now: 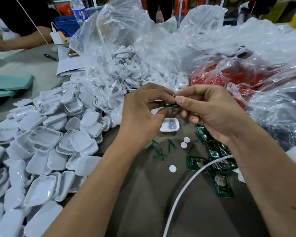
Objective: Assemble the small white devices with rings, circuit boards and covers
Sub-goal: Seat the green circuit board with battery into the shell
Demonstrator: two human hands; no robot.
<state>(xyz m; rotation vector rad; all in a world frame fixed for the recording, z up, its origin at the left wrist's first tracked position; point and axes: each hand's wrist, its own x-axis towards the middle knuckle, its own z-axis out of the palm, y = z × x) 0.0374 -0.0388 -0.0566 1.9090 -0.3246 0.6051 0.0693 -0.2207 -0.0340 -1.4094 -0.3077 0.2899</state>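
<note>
Both my hands meet above the table's middle and pinch one small green circuit board (171, 105) between them. My left hand (140, 110) grips its left end with curled fingers. My right hand (210, 110) pinches the right end with thumb and forefinger. Just below lies an open white device shell (169, 126) with a grey part inside. More green circuit boards (215, 161) lie heaped under my right wrist. Small white round discs (184, 142) and thin green strips (159, 149) are scattered on the cloth.
A large heap of white covers (46, 142) fills the left side. Clear plastic bags (143, 53) hold more white parts behind my hands, one with red contents (229, 77) at the right. A white cable (186, 187) crosses the front. Another person's arm (19, 40) rests at the far left.
</note>
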